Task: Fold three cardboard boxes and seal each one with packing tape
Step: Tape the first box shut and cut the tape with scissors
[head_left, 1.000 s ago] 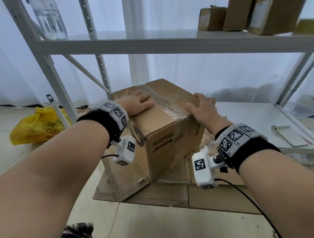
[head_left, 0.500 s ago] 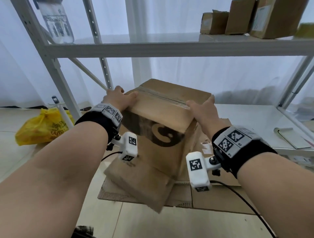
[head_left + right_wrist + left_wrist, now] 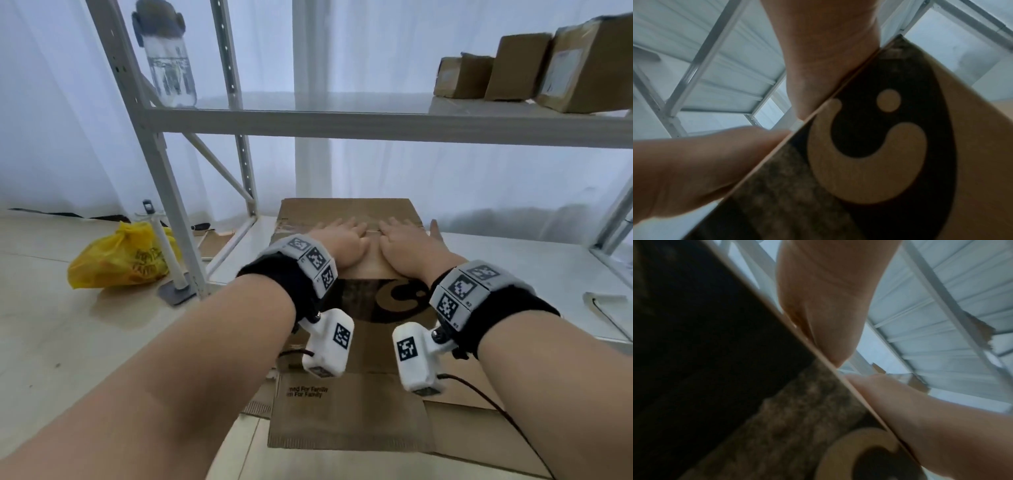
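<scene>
Cardboard box [image 3: 346, 214], printed face toward the wearer, is pressed flat on top by left hand [image 3: 340, 241] and right hand [image 3: 406, 245], fingers spread straight, thumbs nearly touching.

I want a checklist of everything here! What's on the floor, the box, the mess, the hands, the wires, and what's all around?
Surface: flattened cardboard on the pale floor.
Job's things: cardboard box standing on it; no tape roll seen.
Clutter: yellow bag at left.
Grips: left hand and right hand flat on the box top, side by side.
Cables: red wire from the right wrist camera.
Surroundings: white shelf rack holding a bottle and small boxes.
</scene>
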{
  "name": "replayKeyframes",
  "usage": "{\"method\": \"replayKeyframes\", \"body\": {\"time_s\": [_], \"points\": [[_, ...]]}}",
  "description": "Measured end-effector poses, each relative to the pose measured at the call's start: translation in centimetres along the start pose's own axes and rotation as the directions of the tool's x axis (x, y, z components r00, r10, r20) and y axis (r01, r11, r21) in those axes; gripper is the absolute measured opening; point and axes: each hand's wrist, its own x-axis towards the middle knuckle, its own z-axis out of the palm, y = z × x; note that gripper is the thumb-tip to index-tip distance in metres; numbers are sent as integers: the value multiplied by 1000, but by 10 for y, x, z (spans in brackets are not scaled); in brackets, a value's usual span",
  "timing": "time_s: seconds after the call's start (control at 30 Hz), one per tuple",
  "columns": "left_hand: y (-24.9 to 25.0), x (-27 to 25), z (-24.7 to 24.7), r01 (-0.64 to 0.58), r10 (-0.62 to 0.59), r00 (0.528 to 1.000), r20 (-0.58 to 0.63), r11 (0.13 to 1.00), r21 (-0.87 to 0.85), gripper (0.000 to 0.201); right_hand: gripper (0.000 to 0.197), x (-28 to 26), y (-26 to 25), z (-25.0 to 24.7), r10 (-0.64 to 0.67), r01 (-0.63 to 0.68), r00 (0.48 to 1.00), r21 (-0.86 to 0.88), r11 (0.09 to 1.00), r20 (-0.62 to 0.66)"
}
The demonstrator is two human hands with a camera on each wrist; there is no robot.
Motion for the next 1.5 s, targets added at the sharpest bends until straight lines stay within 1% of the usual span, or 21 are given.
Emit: {"method": "replayKeyframes", "body": {"time_s": [0.07, 0.2, 0.27, 0.33, 0.4, 0.5, 0.57, 0.6, 0.67, 0.77, 0.83, 0.87, 0.97, 1.03, 1.13, 1.2, 1.3, 1.37, 1.4, 1.47, 1.5], "points": [[-6, 5, 3, 32, -31, 999, 42, 999, -25, 53, 52, 2, 4, 1, 23, -23, 1000, -13, 1000, 10], [-57, 0, 4, 201, -203, 979, -23, 976, -88, 60, 53, 6, 7, 3, 20, -20, 999, -15, 1000, 27], [-85, -8, 5, 252, -263, 964, -30, 947, -198, 61, 53, 8, 6, 3, 5, -5, 1000, -2, 1000, 21], [-97, -19, 7, 234, -261, 965, -24, 901, -364, 60, 52, 8, 6, 4, -14, 14, 1000, 26, 1000, 12], [-100, -26, 12, 216, -277, 960, -31, 809, -546, 57, 49, 9, 10, 6, -16, 19, 999, 82, 996, -37], [-101, -29, 20, 190, -330, 943, -46, 646, -739, 55, 45, 7, 15, 4, 138, -112, 982, 189, 976, -129], [-103, -28, 24, 220, -383, 924, 14, 501, -837, 51, 49, 4, 16, 2, 216, -167, 970, 332, 928, -115], [-102, -32, 23, 234, -406, 913, 48, 422, -876, 42, 50, 3, 18, 1, 233, -171, 967, 414, 894, -103], [-99, -39, 22, 242, -424, 902, 84, 336, -910, 28, 52, 2, 22, 0, 260, -183, 964, 570, 801, -55], [-91, -53, 21, 247, -448, 889, 95, 294, -924, 31, 69, -7, 27, -4, 312, -222, 950, 725, 652, 11], [-86, -63, 19, 230, -498, 864, 72, 265, -936, 36, 82, -14, 28, -7, 345, -245, 938, 774, 584, 37], [-83, -68, 16, 221, -532, 846, 42, 277, -935, 40, 82, -18, 27, -10, 350, -231, 936, 792, 565, 23], [-76, -90, -2, 192, -604, 791, -91, 387, -902, 65, 72, -37, 20, -27, 339, -121, 937, 842, 526, -78], [-70, -107, -22, 144, -583, 783, -217, 509, -849, 68, 70, -52, 11, -46, 286, -51, 950, 845, 532, -123], [-58, -137, -53, 39, -492, 772, -403, 669, -742, 65, 99, -72, 4, -74, 228, 13, 959, 827, 563, -170], [-53, -152, -68, -51, -434, 768, -471, 691, -721, 63, 96, -86, 0, -91, 224, 70, 949, 842, 535, -221], [-45, -165, -70, -161, -423, 756, -500, 621, -767, 56, 82, -100, -1, -104, 223, 108, 947, 885, 453, -230], [-39, -169, -67, -186, -490, 734, -471, 522, -832, 57, 79, -108, 3, -103, 171, 147, 950, 856, 496, -262], [-37, -169, -64, -191, -533, 721, -443, 462, -866, 66, 82, -111, 6, -100, 132, 173, 950, 832, 526, -281], [-36, -169, -55, -165, -610, 711, -349, 337, -927, 101, 95, -118, 15, -87, 53, 215, 955, 805, 553, -291], [-36, -168, -49, -140, -634, 713, -299, 289, -947, 118, 95, -122, 19, -79, 33, 212, 961, 806, 552, -275]]}}
